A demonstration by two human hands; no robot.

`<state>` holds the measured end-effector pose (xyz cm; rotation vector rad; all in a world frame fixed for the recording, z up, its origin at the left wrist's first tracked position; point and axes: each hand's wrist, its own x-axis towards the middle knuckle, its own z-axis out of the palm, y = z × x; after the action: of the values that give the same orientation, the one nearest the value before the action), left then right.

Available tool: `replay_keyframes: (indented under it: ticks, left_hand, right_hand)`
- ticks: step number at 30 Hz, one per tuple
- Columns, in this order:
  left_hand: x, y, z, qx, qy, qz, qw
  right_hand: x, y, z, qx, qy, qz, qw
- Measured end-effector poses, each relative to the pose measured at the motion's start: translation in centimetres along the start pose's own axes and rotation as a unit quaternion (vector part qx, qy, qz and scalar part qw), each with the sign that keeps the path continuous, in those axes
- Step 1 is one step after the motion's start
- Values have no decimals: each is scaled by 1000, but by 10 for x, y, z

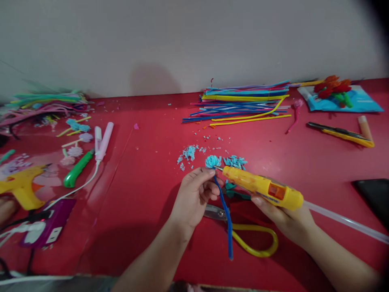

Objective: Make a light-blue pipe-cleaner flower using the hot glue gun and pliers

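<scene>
My left hand (194, 192) pinches a light blue pipe-cleaner flower (213, 161) near its base. From the flower a dark blue pipe-cleaner stem (226, 215) hangs down toward the table's front. My right hand (287, 219) is wrapped round a yellow hot glue gun (258, 184), with a clear glue stick (343, 219) poking out of its back. The gun's metal nozzle meets the underside of the flower, or nearly so. Just behind lie cut light blue pieces (235, 162) and blue fluff (190, 153). Yellow-handled scissors (255, 241) lie under the stem, partly hidden.
Bundled pipe cleaners (243, 99) lie along the wall. To the right are a yellow cutter knife (343, 133), a blue packet (361, 101) and a black phone (372, 198). On the left are another glue gun (24, 184), a green-handled knife (79, 168), a pink styling iron (105, 142) and a purple power strip (60, 217).
</scene>
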<state>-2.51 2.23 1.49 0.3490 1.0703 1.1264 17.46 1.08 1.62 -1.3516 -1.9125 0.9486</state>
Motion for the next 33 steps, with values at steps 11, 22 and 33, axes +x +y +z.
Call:
replay_keyframes:
  ticks: [11, 22, 33]
  left_hand:
    - [0, -1, -1, -16, -7, -1, 1000]
    - [-2, -1, 5, 8, 28, 35, 999]
    - [0, 0, 0, -11, 23, 30, 999]
  right_hand:
    - [0, 0, 1, 1, 3, 8, 1000]
    - [1, 3, 8, -151, 56, -179, 971]
    - [19, 25, -24, -7, 54, 149, 987]
